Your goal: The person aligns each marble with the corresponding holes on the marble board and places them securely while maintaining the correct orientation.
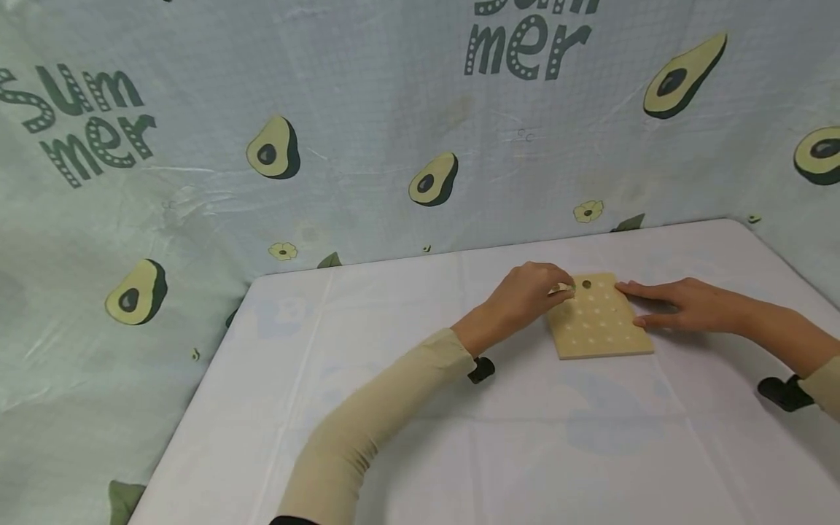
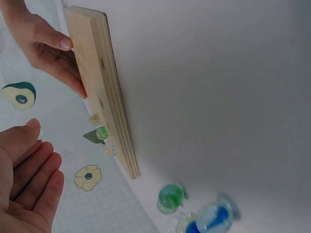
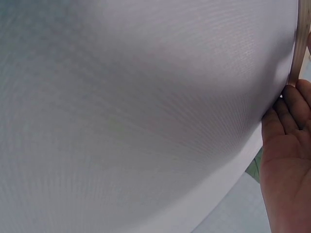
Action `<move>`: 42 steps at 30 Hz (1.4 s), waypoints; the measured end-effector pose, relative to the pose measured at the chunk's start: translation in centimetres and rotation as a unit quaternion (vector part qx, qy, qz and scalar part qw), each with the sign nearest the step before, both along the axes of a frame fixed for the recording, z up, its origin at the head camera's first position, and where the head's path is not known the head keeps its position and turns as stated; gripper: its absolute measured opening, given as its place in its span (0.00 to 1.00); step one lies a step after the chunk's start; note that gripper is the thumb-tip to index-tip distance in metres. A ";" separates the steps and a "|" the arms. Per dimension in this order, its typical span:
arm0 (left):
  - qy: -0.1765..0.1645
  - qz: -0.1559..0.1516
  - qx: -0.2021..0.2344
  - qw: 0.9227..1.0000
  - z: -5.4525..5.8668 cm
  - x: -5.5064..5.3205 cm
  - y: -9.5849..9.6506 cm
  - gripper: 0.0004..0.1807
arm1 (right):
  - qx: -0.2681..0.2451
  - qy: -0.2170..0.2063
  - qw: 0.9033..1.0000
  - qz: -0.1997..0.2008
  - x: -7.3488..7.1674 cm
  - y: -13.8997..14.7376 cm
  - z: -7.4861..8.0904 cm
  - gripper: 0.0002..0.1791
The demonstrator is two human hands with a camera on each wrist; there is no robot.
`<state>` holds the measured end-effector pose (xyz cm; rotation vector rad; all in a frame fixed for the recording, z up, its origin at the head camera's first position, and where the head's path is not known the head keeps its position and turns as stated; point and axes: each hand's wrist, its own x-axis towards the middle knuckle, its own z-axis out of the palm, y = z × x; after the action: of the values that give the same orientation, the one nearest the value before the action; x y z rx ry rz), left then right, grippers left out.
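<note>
A square wooden board (image 1: pixel 600 328) with rows of small dimples lies on the table. My left hand (image 1: pixel 525 292) is over its far left corner and pinches a clear glass marble (image 2: pixel 41 133) between thumb and fingers, mostly hidden by the thumb. Several marbles sit along one end of the board, among them a green one (image 2: pixel 101 133). My right hand (image 1: pixel 689 306) holds the board's right edge, thumb and fingers spread along it. In the right wrist view, its fingers (image 3: pixel 284 114) touch the board's side (image 3: pixel 302 43).
On the table beside the board lie more marbles, a green one (image 2: pixel 170 198) and a blue one (image 2: pixel 216 216); my left hand hides them in the head view. A white cloth covers the table (image 1: pixel 407 437). Behind stands a curtain (image 1: pixel 367 109) printed with avocados.
</note>
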<state>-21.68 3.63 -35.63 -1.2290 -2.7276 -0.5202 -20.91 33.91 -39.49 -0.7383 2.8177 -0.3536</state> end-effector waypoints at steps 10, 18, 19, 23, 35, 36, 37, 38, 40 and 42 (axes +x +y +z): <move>-0.024 0.016 0.036 0.999 -0.9 -0.8 1.3 0.13 | -0.003 -0.013 1.000 -0.005 0.0 0.0 0.1 0.41; -0.039 0.062 0.043 0.996 -1.1 -1.5 2.3 0.12 | -0.006 -0.014 1.000 -0.005 0.1 -0.3 0.2 0.40; -0.045 0.068 0.044 0.996 -1.1 -1.7 2.5 0.12 | -0.006 -0.014 1.000 -0.004 0.1 -0.3 0.2 0.40; -0.067 0.077 0.058 0.993 -1.2 -2.2 2.8 0.11 | -0.009 -0.014 1.000 -0.002 0.0 -0.2 0.3 0.40; -0.132 0.115 0.081 0.981 -2.3 -3.7 3.7 0.12 | -0.007 -0.016 1.000 -0.004 0.0 -0.1 0.1 0.40; -0.145 0.112 0.086 0.979 -2.4 -3.8 3.8 0.12 | -0.005 -0.016 1.000 -0.005 0.0 -0.1 0.1 0.40; -0.157 0.109 0.090 0.977 -2.5 -3.9 4.0 0.12 | -0.004 -0.017 1.000 -0.006 0.1 0.0 0.1 0.40; -0.169 0.107 0.094 0.975 -2.6 -4.0 4.1 0.12 | -0.004 -0.017 1.000 -0.006 0.1 0.0 0.0 0.40; -0.186 0.103 0.103 0.972 -2.8 -4.2 4.5 0.12 | -0.005 -0.017 1.000 -0.006 0.1 0.0 0.0 0.40; -0.197 0.103 0.111 0.969 -2.9 -4.3 4.8 0.12 | -0.009 -0.017 1.000 -0.007 0.2 0.0 0.1 0.40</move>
<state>-26.02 8.40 -38.54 -0.8514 -2.9536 -1.1127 -20.74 33.91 -39.42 -0.7093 2.7923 -0.3898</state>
